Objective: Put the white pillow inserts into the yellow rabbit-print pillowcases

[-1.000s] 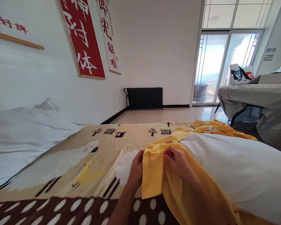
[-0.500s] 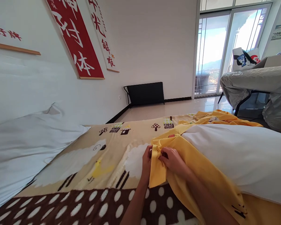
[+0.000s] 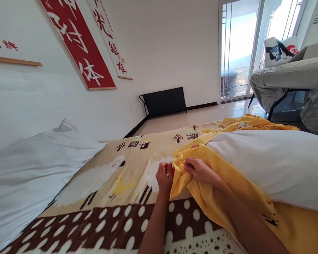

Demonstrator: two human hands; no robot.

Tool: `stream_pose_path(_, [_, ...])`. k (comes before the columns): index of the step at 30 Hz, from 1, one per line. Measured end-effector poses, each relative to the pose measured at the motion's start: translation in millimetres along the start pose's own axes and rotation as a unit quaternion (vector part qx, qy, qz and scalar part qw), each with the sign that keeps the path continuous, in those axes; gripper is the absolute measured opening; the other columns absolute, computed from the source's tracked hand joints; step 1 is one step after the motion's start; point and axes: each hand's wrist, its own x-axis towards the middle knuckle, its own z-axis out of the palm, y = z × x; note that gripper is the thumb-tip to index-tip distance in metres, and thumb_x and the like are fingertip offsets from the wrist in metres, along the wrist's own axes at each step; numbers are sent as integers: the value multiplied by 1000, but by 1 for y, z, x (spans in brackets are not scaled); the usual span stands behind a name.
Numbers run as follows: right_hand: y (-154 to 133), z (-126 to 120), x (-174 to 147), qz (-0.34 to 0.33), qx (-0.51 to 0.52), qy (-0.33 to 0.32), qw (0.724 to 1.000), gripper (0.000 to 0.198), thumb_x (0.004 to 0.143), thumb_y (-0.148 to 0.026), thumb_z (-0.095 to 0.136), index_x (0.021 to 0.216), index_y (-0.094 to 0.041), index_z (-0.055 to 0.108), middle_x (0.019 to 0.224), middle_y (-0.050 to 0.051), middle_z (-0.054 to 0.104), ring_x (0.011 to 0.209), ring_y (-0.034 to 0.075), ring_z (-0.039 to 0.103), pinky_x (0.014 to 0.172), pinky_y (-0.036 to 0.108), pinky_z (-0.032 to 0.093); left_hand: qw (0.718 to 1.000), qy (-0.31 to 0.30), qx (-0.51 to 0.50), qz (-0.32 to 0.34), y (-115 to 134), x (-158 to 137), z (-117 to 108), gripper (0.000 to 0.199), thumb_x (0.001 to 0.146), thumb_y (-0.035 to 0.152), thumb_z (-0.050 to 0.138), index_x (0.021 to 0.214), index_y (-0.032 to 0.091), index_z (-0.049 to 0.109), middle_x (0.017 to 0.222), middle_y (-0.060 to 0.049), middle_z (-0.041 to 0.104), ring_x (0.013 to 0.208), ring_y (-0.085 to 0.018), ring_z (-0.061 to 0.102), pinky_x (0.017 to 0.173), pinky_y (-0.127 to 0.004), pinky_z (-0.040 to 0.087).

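Observation:
A yellow duvet cover (image 3: 210, 165) lies bunched on the bed, its edge gathered up between my hands. My left hand (image 3: 165, 176) has its fingers curled closed on the left side of the gathered edge; the fingertips are partly hidden by the cloth. Just to the right, my right hand (image 3: 198, 170) pinches a fold of the same cloth. A flap of the cover hangs down between the two hands. To the right, a thick white quilt (image 3: 275, 162) rests on the yellow fabric.
Under everything is a beige and brown blanket (image 3: 145, 151) with sheep and dots. White bedding (image 3: 34, 169) lies at left against the wall. Beyond the bed are a black folded panel (image 3: 164, 102), a covered table (image 3: 288, 76) and a sliding glass door (image 3: 238, 49).
My left hand has shifted slightly left and curled further. The flap between my hands has become more crumpled and shorter. The camera view has tilted down a little.

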Motion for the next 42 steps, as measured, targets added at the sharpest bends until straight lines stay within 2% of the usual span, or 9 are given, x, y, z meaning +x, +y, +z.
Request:
stream_pose_path(2, [1,2,2,14,15,61,998,16,82,-24,45,68,-20,38,68,-2,46,64,12,41,62,24,32,998,-66,4,14,13,5,-12,20,78,36,49,67,20,47,58,3,43,55,-11,36,54,-23,32])
stream_pose_path(4, [1,5,4,29,33,104,994,18,82,-27,45,67,-21,38,66,-2,45,63,12,40,61,24,32,984,-175,-1,21,30,12,-28,22,77,34,52,62,18,52,55,3,46,53,-10,38,51,-22,32])
stream_pose_path(7, [0,7,5,35,59,124,990,19,82,-29,45,66,-21,39,64,-3,44,61,12,39,59,25,32,925,-379,-1,18,51,19,-48,14,75,28,56,73,16,64,67,0,59,61,-11,47,55,-21,37])
stream_pose_path(9, [0,8,5,36,70,123,989,19,82,-30,46,66,-20,39,63,-3,44,60,12,39,59,25,32,900,-435,-11,9,57,19,-51,16,76,24,57,86,16,65,77,-1,62,69,-13,51,62,-22,40])
stream_pose_path(14, [2,8,5,46,92,120,988,18,81,-30,46,67,-20,41,64,-3,44,60,11,39,59,24,33,941,-330,-67,-21,46,14,-25,30,73,24,60,101,17,61,84,-3,62,72,-15,56,63,-24,43])
stream_pose_path(23, [2,11,6,52,77,116,989,18,81,-30,43,67,-21,38,64,-3,46,59,11,40,58,24,33,970,-176,-167,-5,38,-3,10,23,82,39,54,82,17,62,77,-2,58,70,-14,49,61,-22,39])
stream_pose_path(31, [-14,-7,-1,35,26,66,997,27,85,-34,45,64,-21,35,61,-5,44,57,11,38,56,24,30,946,-174,-267,-64,43,-4,6,26,72,40,66,79,15,60,76,-1,58,70,-13,50,63,-22,40])
stream_pose_path(38, [-17,-6,0,11,-20,174,984,23,90,-31,39,70,-22,33,67,-3,46,63,13,42,61,25,32,930,-241,-269,-70,45,-7,11,25,69,38,69,74,14,62,74,-3,59,69,-16,51,65,-25,42])
stream_pose_path(42, [-14,-6,1,24,-9,215,976,22,90,-33,36,71,-22,35,68,-2,47,63,13,43,62,27,33,948,-238,-212,-4,46,-13,17,17,78,31,61,87,18,65,86,-5,62,80,-19,53,79,-28,42])
